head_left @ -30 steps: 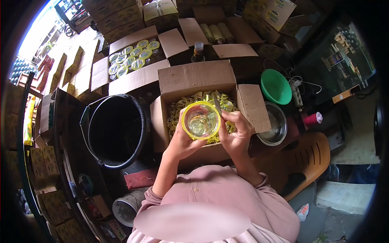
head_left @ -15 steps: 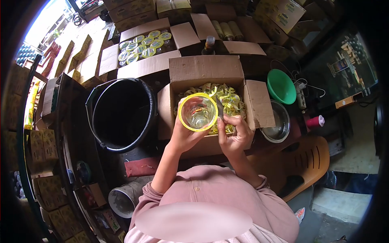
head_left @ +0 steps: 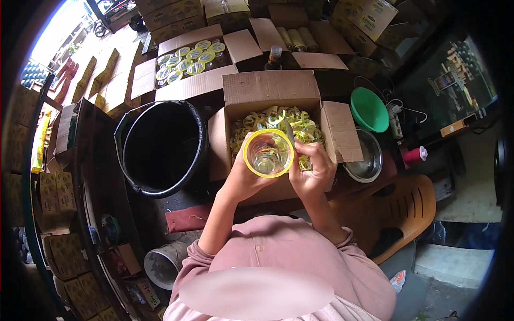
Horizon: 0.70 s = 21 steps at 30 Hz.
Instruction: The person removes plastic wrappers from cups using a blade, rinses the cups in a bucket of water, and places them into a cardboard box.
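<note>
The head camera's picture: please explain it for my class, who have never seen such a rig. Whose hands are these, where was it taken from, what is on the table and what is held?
There is no machine: these are a person's two bare hands. The camera is worn on the head, looking forward and down, so the person's own clothed front fills the bottom.

The left hand holds a clear cup with a yellow rim. The right hand pinches a thin blade, perhaps a knife, beside that rim.

Behind them, an open carton holds crumpled yellow strips. To its left stands a black bucket; to its right, a green bowl. Farther back, another carton holds cups with printed lids.
</note>
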Each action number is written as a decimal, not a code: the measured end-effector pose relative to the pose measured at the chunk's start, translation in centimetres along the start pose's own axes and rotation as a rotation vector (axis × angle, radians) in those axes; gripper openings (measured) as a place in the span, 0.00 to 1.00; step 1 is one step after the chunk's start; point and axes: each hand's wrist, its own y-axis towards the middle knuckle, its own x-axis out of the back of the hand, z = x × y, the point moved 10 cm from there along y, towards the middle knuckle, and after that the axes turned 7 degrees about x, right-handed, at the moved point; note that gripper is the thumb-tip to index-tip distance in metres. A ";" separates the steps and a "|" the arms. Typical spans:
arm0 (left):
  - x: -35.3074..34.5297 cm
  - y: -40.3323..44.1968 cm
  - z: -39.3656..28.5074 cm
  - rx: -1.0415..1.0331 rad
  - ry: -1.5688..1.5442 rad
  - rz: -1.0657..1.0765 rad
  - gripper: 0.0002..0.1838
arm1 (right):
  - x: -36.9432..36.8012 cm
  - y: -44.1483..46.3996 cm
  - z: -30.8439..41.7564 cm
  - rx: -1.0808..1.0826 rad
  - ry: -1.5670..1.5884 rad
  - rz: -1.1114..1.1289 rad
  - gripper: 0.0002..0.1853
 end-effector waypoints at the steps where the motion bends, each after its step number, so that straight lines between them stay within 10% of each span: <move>1: 0.1 0.0 0.0 -0.003 -0.006 -0.007 0.36 | -0.1 0.0 -0.3 -0.021 0.028 0.009 0.09; 21: 1.7 1.8 0.9 -0.028 -0.016 -0.011 0.38 | -2.5 1.0 -2.6 -0.064 0.153 0.030 0.08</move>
